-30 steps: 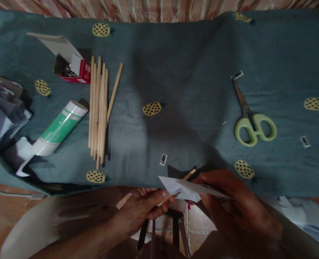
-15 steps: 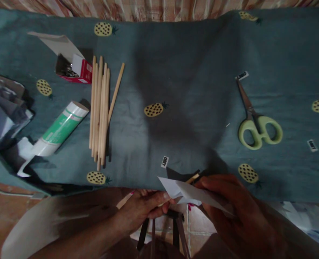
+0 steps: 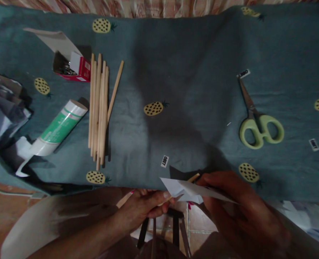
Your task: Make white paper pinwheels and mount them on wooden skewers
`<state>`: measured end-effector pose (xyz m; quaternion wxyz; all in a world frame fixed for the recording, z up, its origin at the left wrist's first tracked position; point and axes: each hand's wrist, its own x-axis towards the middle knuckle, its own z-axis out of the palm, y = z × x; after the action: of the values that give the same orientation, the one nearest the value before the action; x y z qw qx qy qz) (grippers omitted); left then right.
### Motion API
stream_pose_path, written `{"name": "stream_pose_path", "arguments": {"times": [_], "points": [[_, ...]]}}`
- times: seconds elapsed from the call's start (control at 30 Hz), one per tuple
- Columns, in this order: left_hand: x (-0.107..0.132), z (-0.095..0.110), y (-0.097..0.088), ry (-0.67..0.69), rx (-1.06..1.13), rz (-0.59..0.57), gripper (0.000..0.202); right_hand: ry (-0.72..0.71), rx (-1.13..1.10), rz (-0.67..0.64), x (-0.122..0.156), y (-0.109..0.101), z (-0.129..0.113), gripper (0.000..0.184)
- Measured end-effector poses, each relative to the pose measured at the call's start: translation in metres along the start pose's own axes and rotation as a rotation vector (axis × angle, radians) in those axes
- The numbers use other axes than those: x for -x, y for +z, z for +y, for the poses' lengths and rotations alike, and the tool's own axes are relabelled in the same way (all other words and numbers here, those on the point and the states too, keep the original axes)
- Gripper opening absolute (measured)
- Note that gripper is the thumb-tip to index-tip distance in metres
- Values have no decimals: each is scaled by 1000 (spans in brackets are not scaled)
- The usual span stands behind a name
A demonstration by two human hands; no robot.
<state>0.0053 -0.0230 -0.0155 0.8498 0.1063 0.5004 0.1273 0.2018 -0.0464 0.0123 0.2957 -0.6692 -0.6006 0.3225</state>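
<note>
**Paper and stick held between both hands**

At 6 o'clock, the left hand (image 3: 146, 208) pinches the stick (image 3: 194, 177), whose long axis runs from 8 to 2 o'clock. The right hand (image 3: 237, 208) curls closed on the paper (image 3: 186, 189), which lies between the hands, nearer the right.

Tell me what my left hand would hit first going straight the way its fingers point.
Most likely the folded white paper held by the right hand, just past the left hand, which pinches a wooden stick and points rightward. Depth is unclear.
</note>
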Motion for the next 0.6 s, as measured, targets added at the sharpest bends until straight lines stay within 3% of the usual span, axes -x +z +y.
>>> {"name": "stream_pose_path", "arguments": {"times": [0.33,0.6], "points": [[2,1,2,-17,5,9,44,20,42,-12,-18,-4,-11,15],[3,-1,4,53,39,-43,40,-104,94,56,-13,0,-8,17]]}}
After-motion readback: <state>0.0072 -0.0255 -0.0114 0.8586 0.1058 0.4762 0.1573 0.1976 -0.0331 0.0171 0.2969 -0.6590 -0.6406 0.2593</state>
